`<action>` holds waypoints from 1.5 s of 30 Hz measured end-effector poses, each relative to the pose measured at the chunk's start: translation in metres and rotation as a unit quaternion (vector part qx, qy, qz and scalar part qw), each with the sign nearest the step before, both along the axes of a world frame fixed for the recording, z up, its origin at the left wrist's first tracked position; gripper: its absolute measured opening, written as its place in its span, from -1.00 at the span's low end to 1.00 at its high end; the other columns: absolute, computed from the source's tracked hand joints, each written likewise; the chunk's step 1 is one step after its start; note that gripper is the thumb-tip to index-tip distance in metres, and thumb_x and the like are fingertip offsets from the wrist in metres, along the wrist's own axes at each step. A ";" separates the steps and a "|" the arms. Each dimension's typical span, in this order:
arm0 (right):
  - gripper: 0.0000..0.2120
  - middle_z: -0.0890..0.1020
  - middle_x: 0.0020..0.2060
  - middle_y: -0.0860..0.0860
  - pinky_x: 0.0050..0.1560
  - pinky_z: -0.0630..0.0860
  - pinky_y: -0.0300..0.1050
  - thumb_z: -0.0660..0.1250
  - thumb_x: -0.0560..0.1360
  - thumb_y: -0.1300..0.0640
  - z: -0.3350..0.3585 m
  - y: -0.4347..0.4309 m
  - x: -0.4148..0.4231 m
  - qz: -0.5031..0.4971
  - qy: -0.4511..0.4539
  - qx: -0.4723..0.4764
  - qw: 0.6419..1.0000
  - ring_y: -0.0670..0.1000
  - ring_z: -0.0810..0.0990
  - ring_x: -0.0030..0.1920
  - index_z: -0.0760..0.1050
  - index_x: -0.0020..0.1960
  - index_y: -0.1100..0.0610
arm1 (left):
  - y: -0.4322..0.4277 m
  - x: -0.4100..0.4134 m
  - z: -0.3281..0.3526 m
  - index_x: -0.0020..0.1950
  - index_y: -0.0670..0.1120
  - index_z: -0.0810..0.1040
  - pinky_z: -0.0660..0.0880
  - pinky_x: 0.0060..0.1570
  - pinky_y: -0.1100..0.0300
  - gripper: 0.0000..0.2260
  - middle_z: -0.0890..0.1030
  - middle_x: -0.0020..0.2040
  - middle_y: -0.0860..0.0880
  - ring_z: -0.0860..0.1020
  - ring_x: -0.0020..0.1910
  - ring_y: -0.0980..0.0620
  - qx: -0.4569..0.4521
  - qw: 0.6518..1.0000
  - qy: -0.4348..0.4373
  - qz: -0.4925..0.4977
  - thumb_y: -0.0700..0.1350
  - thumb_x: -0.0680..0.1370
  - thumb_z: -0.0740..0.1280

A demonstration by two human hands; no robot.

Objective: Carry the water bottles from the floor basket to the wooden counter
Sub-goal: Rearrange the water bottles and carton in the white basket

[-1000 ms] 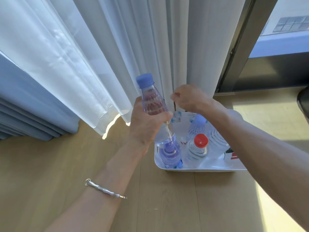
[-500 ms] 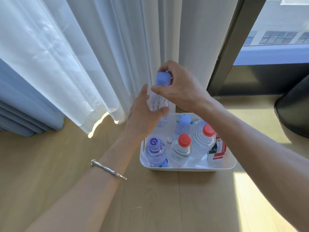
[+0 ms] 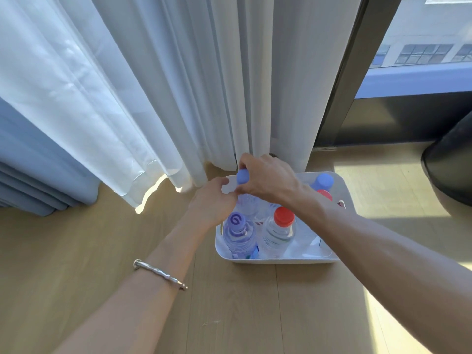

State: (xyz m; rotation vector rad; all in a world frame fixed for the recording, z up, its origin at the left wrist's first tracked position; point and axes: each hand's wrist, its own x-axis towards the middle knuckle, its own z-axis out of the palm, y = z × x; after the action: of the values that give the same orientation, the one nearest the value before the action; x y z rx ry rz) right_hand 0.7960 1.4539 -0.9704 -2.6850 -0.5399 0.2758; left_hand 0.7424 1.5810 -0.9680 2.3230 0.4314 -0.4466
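Note:
A white basket [image 3: 281,259] stands on the wooden floor by the curtain and holds several clear water bottles. One with a blue cap [image 3: 238,232] is at the front left, a red-capped one [image 3: 280,227] stands beside it, and another blue cap [image 3: 323,181] and red cap [image 3: 325,194] show at the back right. At the back left corner my right hand [image 3: 268,178] grips the blue cap of another bottle [image 3: 248,203] from above. My left hand [image 3: 212,204] curls round that bottle's upper body from the left. The wooden counter is out of view.
White sheer curtains [image 3: 178,98] hang just behind the basket, with blue drapes [image 3: 38,175] at the left. A dark window frame [image 3: 342,85] rises at the right. A dark round object [image 3: 449,169] sits on the floor at the far right.
The blue-capped bottle went from my left hand's grip to my right hand on its cap. It has come down from in front of the curtain into the basket's back left corner.

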 end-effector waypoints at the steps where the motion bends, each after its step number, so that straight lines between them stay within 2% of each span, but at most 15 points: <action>1: -0.57 0.46 -0.19 -0.01 -0.21 0.33 -0.11 0.43 0.39 -0.13 -0.002 0.002 0.000 0.010 -0.007 -0.020 1.000 0.08 0.44 -0.18 0.41 0.11 0.08 | 0.000 0.000 -0.001 0.49 0.00 0.26 0.31 0.28 0.14 -0.53 0.35 0.47 0.01 0.34 0.42 -0.02 0.004 1.000 0.003 -0.001 -0.06 0.58 0.21; 5: -0.52 0.55 -0.06 0.07 -0.18 0.36 -0.09 0.43 0.41 -0.12 -0.014 0.007 -0.002 0.041 0.006 -0.075 0.996 0.08 0.42 -0.17 0.39 0.18 0.11 | 0.003 -0.001 -0.005 0.50 -0.01 0.25 0.31 0.29 0.12 -0.51 0.34 0.48 0.00 0.34 0.42 -0.03 0.017 1.000 0.014 -0.007 -0.09 0.57 0.21; 8: -0.53 0.50 -0.10 0.03 -0.16 0.37 -0.09 0.43 0.42 -0.13 -0.017 0.006 0.001 0.035 0.022 -0.072 0.997 0.07 0.42 -0.16 0.39 0.17 0.11 | 0.008 -0.003 -0.008 0.49 -0.01 0.26 0.32 0.27 0.12 -0.52 0.35 0.47 0.00 0.35 0.41 -0.03 0.020 1.000 0.022 -0.005 -0.10 0.57 0.21; 11: -0.55 0.51 -0.08 0.02 -0.14 0.39 -0.09 0.40 0.43 -0.14 -0.018 0.001 0.004 0.024 0.035 -0.066 0.997 0.05 0.44 -0.14 0.40 0.16 0.10 | 0.010 -0.004 -0.009 0.50 -0.01 0.24 0.30 0.33 0.08 -0.52 0.33 0.48 0.00 0.32 0.43 -0.03 0.017 0.999 0.025 -0.008 -0.10 0.57 0.21; 15: -0.58 0.59 0.07 0.08 -0.10 0.43 -0.10 0.30 0.51 -0.14 -0.019 -0.004 0.005 0.022 0.054 -0.045 0.997 0.04 0.49 -0.09 0.43 0.22 0.12 | 0.009 -0.006 -0.012 0.52 -0.02 0.21 0.29 0.34 0.08 -0.52 0.32 0.48 -0.03 0.32 0.44 -0.03 0.010 0.999 0.029 -0.016 -0.07 0.59 0.19; 19: -0.63 0.58 0.17 0.12 0.11 0.51 0.01 0.20 0.58 -0.09 -0.012 -0.007 0.006 0.002 0.060 0.011 0.998 0.12 0.55 0.10 0.46 0.25 0.13 | 0.008 -0.008 -0.013 0.51 0.01 0.23 0.27 0.34 0.10 -0.56 0.34 0.47 -0.01 0.33 0.43 -0.02 -0.016 1.000 0.016 -0.011 0.03 0.63 0.13; 21: -0.67 0.59 0.15 0.11 0.12 0.52 0.05 0.19 0.58 -0.07 -0.006 -0.009 0.008 -0.019 0.052 0.044 0.998 0.12 0.56 0.09 0.50 0.20 0.12 | 0.008 -0.009 -0.012 0.50 0.02 0.25 0.25 0.32 0.12 -0.58 0.34 0.47 0.01 0.33 0.42 -0.01 -0.034 0.999 0.008 -0.006 0.06 0.64 0.09; 24: -0.72 0.64 0.04 0.07 0.02 0.55 -0.02 0.18 0.58 -0.02 0.003 -0.014 0.010 -0.041 0.036 0.091 0.994 0.09 0.59 -0.01 0.56 0.09 0.12 | 0.010 -0.011 -0.011 0.47 0.04 0.31 0.26 0.29 0.13 -0.60 0.40 0.43 0.03 0.36 0.38 0.00 -0.055 0.998 -0.017 0.003 0.08 0.65 0.05; 28: -0.71 0.64 -0.12 0.09 -0.26 0.50 -0.10 0.15 0.59 0.04 0.016 -0.029 0.018 -0.081 0.008 0.120 0.989 0.07 0.56 -0.24 0.56 0.01 0.19 | 0.014 -0.008 -0.005 0.21 0.09 0.50 0.35 0.02 0.16 -0.74 0.58 0.09 0.09 0.51 0.09 0.05 -0.044 0.995 -0.086 0.039 0.04 0.64 0.08; 30: -0.69 0.64 -0.15 0.14 -0.22 0.55 -0.04 0.15 0.57 0.02 0.021 -0.043 0.026 -0.129 -0.017 0.134 0.982 0.14 0.58 -0.23 0.55 -0.05 0.20 | 0.019 -0.005 -0.001 0.07 0.11 0.52 0.45 0.00 0.11 -0.81 0.62 -0.03 0.06 0.57 0.01 0.01 -0.044 0.988 -0.127 0.074 -0.01 0.60 0.12; 34: -0.66 0.66 -0.11 0.14 -0.07 0.57 0.01 0.14 0.58 -0.01 0.014 -0.067 0.034 -0.206 -0.006 0.147 0.967 0.19 0.62 -0.08 0.58 -0.02 0.20 | 0.025 -0.002 0.001 0.07 0.00 0.54 0.52 0.08 0.01 -0.80 0.59 -0.24 0.06 0.57 -0.14 0.01 -0.094 0.976 -0.151 0.127 -0.15 0.59 0.14; 37: -0.64 0.66 -0.11 0.15 -0.01 0.57 0.04 0.13 0.60 -0.01 0.002 -0.072 0.030 -0.199 0.016 0.131 0.971 0.19 0.62 -0.04 0.59 0.00 0.23 | 0.016 0.003 -0.001 0.05 -0.03 0.55 0.51 -0.01 0.12 -0.81 0.57 -0.26 0.05 0.53 -0.21 0.04 -0.113 0.975 -0.152 0.119 -0.18 0.60 0.15; 41: -0.65 0.66 -0.10 0.13 -0.01 0.57 -0.02 0.13 0.62 0.02 0.000 -0.072 0.031 -0.185 0.021 0.142 0.972 0.14 0.63 -0.05 0.59 0.03 0.23 | -0.005 0.011 0.001 0.11 -0.11 0.54 0.43 -0.29 0.41 -0.81 0.55 -0.22 -0.01 0.50 -0.22 0.07 -0.141 0.977 -0.152 0.052 -0.22 0.62 0.14; 42: -0.65 0.66 -0.10 0.13 -0.02 0.57 -0.02 0.13 0.62 0.02 0.001 -0.073 0.031 -0.183 0.015 0.145 0.972 0.15 0.63 -0.06 0.59 0.03 0.23 | -0.010 0.012 0.002 0.11 -0.09 0.54 0.42 -0.29 0.42 -0.81 0.57 -0.20 0.00 0.52 -0.21 0.08 -0.139 0.978 -0.153 0.034 -0.20 0.62 0.15; 45: -0.65 0.66 -0.14 0.13 -0.11 0.56 -0.06 0.14 0.60 0.01 0.002 -0.080 0.034 -0.183 0.001 0.156 0.971 0.15 0.63 -0.12 0.59 0.00 0.22 | -0.022 0.014 0.001 0.08 0.03 0.54 0.45 -0.11 0.28 -0.83 0.61 -0.17 0.08 0.57 -0.08 0.07 -0.120 0.978 -0.169 -0.010 -0.14 0.61 0.17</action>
State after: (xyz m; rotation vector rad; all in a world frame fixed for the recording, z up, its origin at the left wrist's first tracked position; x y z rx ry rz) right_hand 0.8295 1.3743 -0.9688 -2.4138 -0.0698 0.0805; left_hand 0.7566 1.5585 -0.9669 2.1133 0.1783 -0.0993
